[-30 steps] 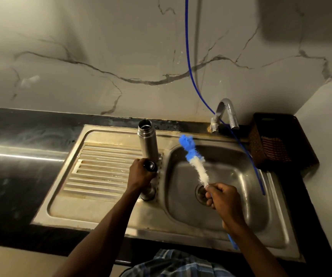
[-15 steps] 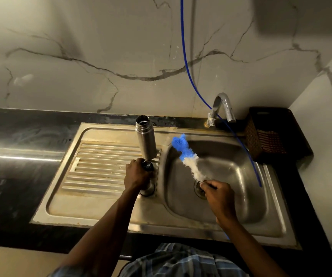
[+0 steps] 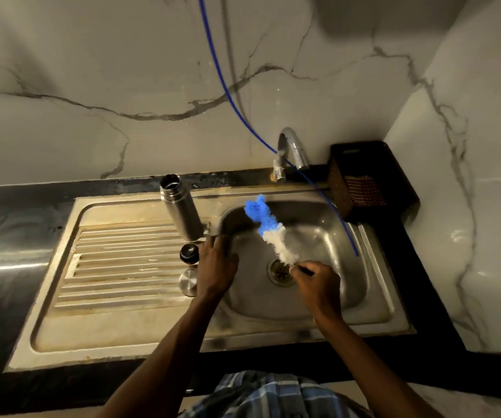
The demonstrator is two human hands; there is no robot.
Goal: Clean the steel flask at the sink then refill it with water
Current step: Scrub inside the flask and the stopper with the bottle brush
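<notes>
Brush (image 3: 268, 229) blue-white; flask (image 3: 179, 208) silver; hose (image 3: 243, 122) blue; shirt (image 3: 270, 396) plaid.

Veined marble walls (image 3: 122, 70) (dimly lit), black countertop (image 3: 8, 206)

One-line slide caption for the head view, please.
Open steel flask stands on drainboard; right hand holds bottle brush over basin.

Steel flask (image 3: 179, 208) — uncapped, upright on the drainboard (image 3: 116, 260) beside the basin (image 3: 348, 285)
</notes>
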